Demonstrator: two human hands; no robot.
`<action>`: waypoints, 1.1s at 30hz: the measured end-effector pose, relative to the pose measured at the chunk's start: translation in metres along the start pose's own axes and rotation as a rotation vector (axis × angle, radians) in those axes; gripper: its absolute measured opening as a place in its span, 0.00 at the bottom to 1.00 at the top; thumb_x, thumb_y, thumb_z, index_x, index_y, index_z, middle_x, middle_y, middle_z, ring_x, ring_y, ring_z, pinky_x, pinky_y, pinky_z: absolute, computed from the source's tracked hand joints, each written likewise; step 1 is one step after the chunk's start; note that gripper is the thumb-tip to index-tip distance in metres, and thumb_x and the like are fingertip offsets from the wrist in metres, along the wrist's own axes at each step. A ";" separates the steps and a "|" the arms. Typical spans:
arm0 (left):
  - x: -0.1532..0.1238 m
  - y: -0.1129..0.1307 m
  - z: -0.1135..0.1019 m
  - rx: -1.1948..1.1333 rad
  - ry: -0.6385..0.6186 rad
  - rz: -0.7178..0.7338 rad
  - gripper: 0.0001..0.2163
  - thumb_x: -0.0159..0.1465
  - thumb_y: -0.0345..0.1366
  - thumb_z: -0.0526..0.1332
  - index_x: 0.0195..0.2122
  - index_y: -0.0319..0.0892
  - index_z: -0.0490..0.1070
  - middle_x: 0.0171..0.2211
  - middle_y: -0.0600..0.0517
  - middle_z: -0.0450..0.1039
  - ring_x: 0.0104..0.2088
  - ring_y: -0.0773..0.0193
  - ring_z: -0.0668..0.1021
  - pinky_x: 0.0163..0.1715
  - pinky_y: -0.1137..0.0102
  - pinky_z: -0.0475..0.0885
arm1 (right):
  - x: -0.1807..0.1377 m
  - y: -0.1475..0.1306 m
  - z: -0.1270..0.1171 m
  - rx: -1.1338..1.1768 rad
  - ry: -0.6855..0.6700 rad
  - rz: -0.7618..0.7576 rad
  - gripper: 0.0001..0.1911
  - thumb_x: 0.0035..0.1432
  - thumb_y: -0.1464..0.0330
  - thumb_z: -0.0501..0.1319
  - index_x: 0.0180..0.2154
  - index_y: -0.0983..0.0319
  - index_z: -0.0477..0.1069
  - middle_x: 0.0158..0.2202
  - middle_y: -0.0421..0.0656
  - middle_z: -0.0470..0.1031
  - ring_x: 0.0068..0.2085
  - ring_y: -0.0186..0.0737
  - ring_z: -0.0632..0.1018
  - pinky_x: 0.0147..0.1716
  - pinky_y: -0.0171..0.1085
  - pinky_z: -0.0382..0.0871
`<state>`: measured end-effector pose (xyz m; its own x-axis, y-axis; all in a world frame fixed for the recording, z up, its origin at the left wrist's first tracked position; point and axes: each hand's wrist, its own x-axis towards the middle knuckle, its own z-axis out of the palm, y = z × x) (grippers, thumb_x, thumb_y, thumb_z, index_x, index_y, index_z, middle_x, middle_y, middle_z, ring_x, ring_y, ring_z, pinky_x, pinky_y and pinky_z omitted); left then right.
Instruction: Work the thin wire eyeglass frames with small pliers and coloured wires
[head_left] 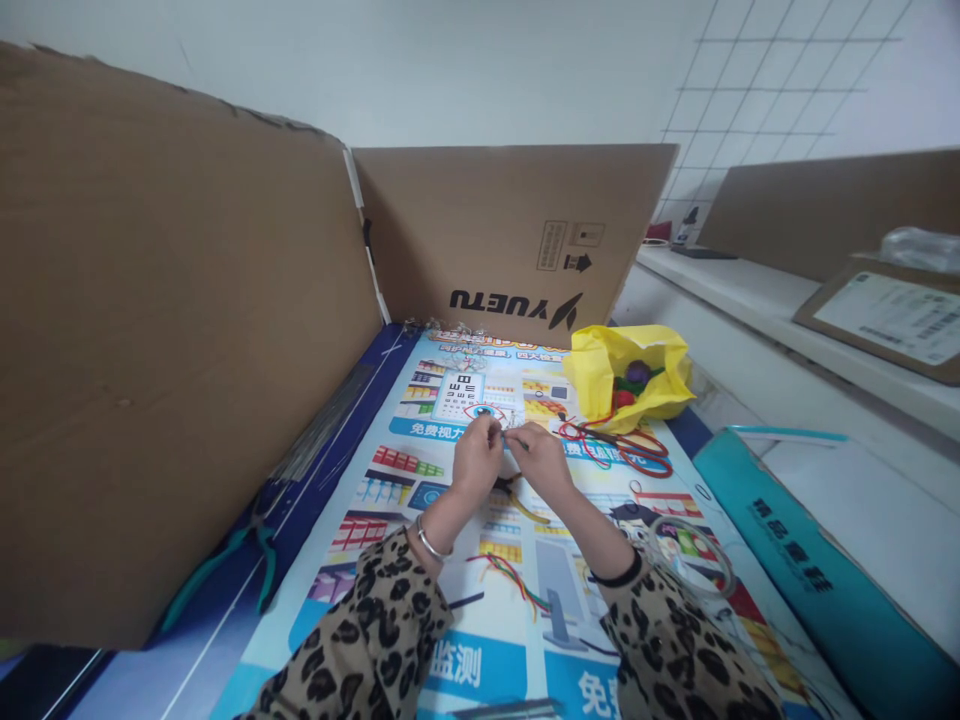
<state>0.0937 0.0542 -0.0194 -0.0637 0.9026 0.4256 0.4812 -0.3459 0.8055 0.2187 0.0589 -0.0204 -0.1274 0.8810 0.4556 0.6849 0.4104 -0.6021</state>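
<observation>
My left hand [477, 455] and my right hand [541, 456] meet over the middle of the printed sheet, fingertips pinched close together. Whatever lies between the fingers is too small to make out. Just below them rests a pair of pliers with yellow handles [529, 508], partly covered by my right hand. Nearer to me lies a small bundle of red, green and yellow cords [514, 578]. Red-handled scissors [637, 452] lie to the right of my hands, beside loose red cord.
A yellow bag [630, 375] holding coloured yarn balls stands at the back right. Green-handled pliers [229, 560] lie on the left. Cardboard panels [480, 235] wall the back and left. A coil of clear line [694, 555] and a teal box [817, 560] are on the right.
</observation>
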 end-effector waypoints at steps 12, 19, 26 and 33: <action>0.001 0.003 0.000 -0.191 0.013 -0.007 0.04 0.58 0.29 0.53 0.32 0.42 0.65 0.30 0.53 0.69 0.32 0.66 0.72 0.33 0.72 0.67 | 0.001 -0.001 -0.005 0.073 0.105 0.022 0.11 0.56 0.65 0.56 0.29 0.59 0.76 0.31 0.44 0.77 0.36 0.41 0.76 0.39 0.39 0.68; 0.006 0.003 -0.003 -0.249 0.037 -0.058 0.02 0.56 0.29 0.55 0.30 0.41 0.65 0.28 0.54 0.69 0.30 0.67 0.72 0.33 0.72 0.66 | 0.003 0.000 -0.011 0.164 0.035 0.090 0.13 0.56 0.65 0.53 0.37 0.59 0.75 0.25 0.39 0.76 0.25 0.37 0.76 0.28 0.35 0.69; 0.010 0.011 -0.008 -0.253 0.013 -0.027 0.03 0.55 0.28 0.55 0.29 0.41 0.66 0.28 0.54 0.70 0.30 0.68 0.71 0.34 0.72 0.66 | 0.006 -0.006 -0.019 0.239 0.030 0.127 0.11 0.51 0.63 0.58 0.34 0.58 0.75 0.30 0.41 0.78 0.28 0.38 0.76 0.29 0.35 0.69; 0.006 0.019 -0.008 -0.256 -0.030 0.007 0.03 0.54 0.28 0.56 0.28 0.42 0.68 0.28 0.54 0.70 0.31 0.67 0.71 0.34 0.72 0.66 | 0.007 -0.005 -0.012 0.395 -0.082 0.174 0.08 0.47 0.70 0.55 0.27 0.61 0.73 0.19 0.36 0.71 0.21 0.32 0.71 0.21 0.31 0.66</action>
<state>0.0956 0.0507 0.0021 -0.0333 0.9058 0.4223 0.2442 -0.4024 0.8823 0.2231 0.0602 -0.0067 -0.1019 0.9542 0.2812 0.3762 0.2987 -0.8771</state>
